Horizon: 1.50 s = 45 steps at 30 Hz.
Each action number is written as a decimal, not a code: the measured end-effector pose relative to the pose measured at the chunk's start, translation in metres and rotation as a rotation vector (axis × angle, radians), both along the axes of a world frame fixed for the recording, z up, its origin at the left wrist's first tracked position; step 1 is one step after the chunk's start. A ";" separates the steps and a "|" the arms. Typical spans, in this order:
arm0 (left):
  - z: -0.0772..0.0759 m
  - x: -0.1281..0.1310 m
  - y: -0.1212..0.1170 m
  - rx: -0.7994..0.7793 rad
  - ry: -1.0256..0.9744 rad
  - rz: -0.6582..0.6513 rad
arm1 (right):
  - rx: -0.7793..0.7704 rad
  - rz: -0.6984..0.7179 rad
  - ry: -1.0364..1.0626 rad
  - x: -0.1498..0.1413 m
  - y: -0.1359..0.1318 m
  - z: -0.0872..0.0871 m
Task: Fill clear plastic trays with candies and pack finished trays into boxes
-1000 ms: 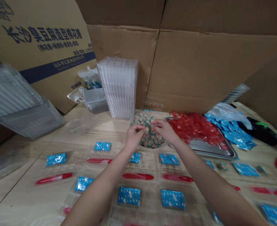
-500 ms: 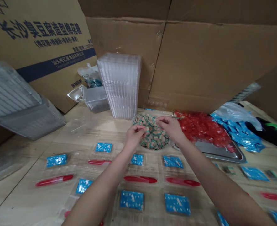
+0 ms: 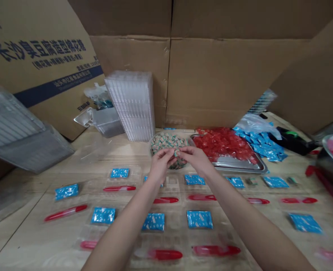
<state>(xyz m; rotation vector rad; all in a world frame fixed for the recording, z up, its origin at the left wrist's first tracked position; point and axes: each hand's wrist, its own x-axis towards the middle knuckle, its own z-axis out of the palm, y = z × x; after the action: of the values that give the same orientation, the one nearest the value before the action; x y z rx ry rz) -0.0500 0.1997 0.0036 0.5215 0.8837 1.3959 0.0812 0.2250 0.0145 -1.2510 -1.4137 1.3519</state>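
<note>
Both hands meet over the near edge of a clear round bowl (image 3: pixel 150 145) heaped with small beige-and-green packets (image 3: pixel 169 140). A small packet (image 3: pixel 176 153) of that kind shows between the fingertips. My left hand (image 3: pixel 161 161) pinches from the left, with its fingers curled. From the other side, my right hand (image 3: pixel 194 157) has thumb and fingers closed at the packet. How many packets are in the fingers is hidden. Clear plastic trays lie below my wrists, holding blue sachets (image 3: pixel 199 219) and red plastic pieces (image 3: pixel 216 250) shaped like knives or tweezers.
Red wrapped pieces (image 3: pixel 223 146) fill a metal tray (image 3: pixel 240 165) right of the bowl. Blue sachets (image 3: pixel 268 146) are piled beyond. Stacked clear trays (image 3: pixel 131 105) stand behind; more trays (image 3: pixel 16 128) lean at left. Cardboard boxes (image 3: pixel 225 79) wall the back. A metal bowl (image 3: pixel 326 160) sits far right.
My right hand has come out of the packets toward my left hand, and their fingertips now meet. The view has swung right, bringing the metal bowl into sight.
</note>
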 end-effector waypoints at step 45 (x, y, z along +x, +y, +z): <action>-0.025 0.302 -0.115 1.184 1.387 -1.026 | -0.129 -0.565 -1.177 0.376 -0.166 -0.029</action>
<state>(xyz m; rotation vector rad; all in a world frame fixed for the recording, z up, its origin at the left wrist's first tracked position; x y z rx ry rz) 0.2524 0.0843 -0.0218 2.5853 0.4579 0.2482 0.4571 0.0593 -0.0147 -2.4955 -1.4567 0.2393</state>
